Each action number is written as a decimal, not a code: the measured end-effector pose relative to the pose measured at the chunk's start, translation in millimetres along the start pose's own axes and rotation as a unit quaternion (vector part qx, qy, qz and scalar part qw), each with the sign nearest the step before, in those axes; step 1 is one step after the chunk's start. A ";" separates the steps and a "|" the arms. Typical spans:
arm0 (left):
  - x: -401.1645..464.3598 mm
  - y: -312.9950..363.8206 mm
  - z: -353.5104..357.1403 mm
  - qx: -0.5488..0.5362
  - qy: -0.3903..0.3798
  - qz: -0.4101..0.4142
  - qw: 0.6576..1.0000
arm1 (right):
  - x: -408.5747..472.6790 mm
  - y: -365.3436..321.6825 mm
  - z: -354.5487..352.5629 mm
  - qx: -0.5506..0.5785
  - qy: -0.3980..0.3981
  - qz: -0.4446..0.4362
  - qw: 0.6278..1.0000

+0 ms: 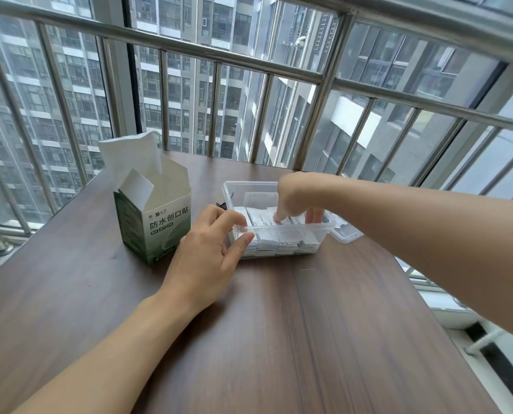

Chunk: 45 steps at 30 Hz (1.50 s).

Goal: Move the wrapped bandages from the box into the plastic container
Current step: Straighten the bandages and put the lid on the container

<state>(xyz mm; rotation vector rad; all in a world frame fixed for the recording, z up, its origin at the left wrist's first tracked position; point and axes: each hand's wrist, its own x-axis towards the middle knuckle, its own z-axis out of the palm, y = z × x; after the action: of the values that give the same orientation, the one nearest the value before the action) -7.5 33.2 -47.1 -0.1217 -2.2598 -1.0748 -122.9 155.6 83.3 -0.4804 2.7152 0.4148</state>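
Observation:
A clear plastic container (327, 227) sits mid-table, filled with several white wrapped bandages (285, 239). My right hand (294, 195) reaches down into it from above, fingers pointing down and touching the bandages on top. My left hand (210, 249) rests at the container's near left corner, thumb and fingers touching its rim and wall. The green and white bandage box (156, 225) stands upright to the left with its top flaps open; its inside is hidden.
The container's clear lid (346, 233) lies just right of it. A small dark object (221, 205) peeks out behind the container's left side. The brown wooden table (279, 324) ends at a metal railing (249, 64) and window beyond.

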 end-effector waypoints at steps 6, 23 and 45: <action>0.2 -1.8 0.3 -0.002 0.000 0.000 1.000 | 11.7 -0.1 5.2 0.061 -0.045 0.029 0.997; 0.2 -2.7 -0.8 0.000 -0.007 -0.001 1.000 | 0.1 2.0 12.2 0.046 0.098 0.028 0.994; 1.7 -1.3 -0.7 -0.019 0.040 -0.068 0.997 | 28.7 139.3 108.2 0.374 0.114 0.132 0.911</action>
<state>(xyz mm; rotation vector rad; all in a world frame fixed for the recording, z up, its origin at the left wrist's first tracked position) -8.9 31.6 -46.7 0.0595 -2.2020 -1.1731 -169.6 309.9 6.1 0.0623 2.8762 -0.6563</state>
